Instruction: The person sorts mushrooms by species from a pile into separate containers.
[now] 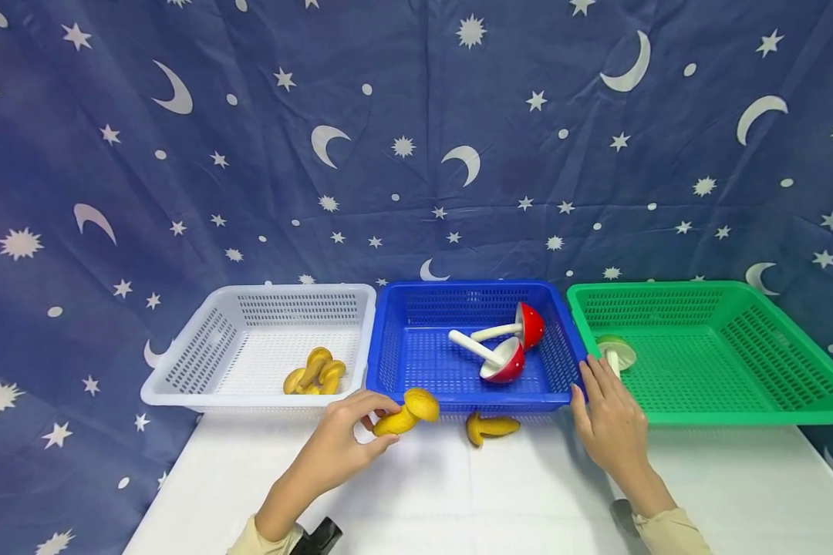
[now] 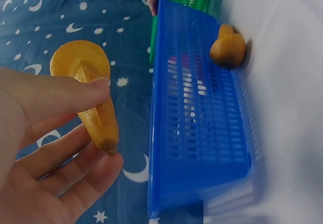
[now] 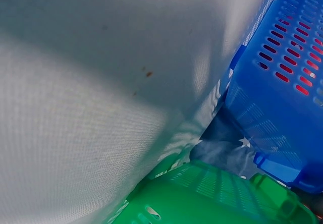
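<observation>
My left hand (image 1: 352,438) pinches a yellow toy mushroom (image 1: 408,412) between thumb and fingers, above the table in front of the blue basket (image 1: 458,400). In the left wrist view the thumb lies across the stem of this mushroom (image 2: 98,118). A second yellow mushroom (image 1: 491,428) lies on the table against the blue basket's front. My right hand (image 1: 612,416) has its fingers extended over the neighbouring corners of the blue basket and the green basket (image 1: 736,418). Beside its fingertips, a green-capped mushroom (image 1: 616,353) with a white stem lies in the green basket.
At the left a white basket (image 1: 250,400) holds several yellow mushrooms (image 1: 317,371). Two red-capped mushrooms (image 1: 505,361) with white stems lie inside the blue basket. The baskets stand in a row on a white tablecloth (image 1: 416,501), before a blue curtain (image 1: 389,200).
</observation>
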Demonstrator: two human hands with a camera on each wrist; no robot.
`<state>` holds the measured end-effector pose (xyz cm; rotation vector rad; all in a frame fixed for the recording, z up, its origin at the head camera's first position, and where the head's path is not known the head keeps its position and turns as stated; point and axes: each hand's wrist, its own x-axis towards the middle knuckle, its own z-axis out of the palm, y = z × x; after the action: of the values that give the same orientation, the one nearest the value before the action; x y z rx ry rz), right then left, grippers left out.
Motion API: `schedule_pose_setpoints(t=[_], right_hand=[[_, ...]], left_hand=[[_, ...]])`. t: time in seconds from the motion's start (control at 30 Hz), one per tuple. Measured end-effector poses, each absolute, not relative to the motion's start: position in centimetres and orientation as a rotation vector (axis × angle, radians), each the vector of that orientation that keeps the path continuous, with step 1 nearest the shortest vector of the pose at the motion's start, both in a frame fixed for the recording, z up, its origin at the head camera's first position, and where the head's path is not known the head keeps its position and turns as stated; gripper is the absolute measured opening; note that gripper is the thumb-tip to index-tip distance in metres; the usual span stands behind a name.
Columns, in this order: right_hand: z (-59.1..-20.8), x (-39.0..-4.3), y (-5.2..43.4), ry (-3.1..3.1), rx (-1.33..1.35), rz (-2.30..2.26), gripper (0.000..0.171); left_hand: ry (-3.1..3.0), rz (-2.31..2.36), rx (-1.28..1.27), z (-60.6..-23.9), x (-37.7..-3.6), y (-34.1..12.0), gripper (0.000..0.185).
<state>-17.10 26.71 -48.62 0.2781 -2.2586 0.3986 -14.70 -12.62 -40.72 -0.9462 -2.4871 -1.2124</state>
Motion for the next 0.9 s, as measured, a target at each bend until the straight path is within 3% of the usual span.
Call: schedule_pose_setpoints(t=[0.9], right_hand=[[-48.4, -17.0, 26.8, -2.282, 0.271, 0.393, 0.048]], left_hand=[[-2.448, -1.060, -0.647, -39.1, -18.0, -19.0, 0.038]])
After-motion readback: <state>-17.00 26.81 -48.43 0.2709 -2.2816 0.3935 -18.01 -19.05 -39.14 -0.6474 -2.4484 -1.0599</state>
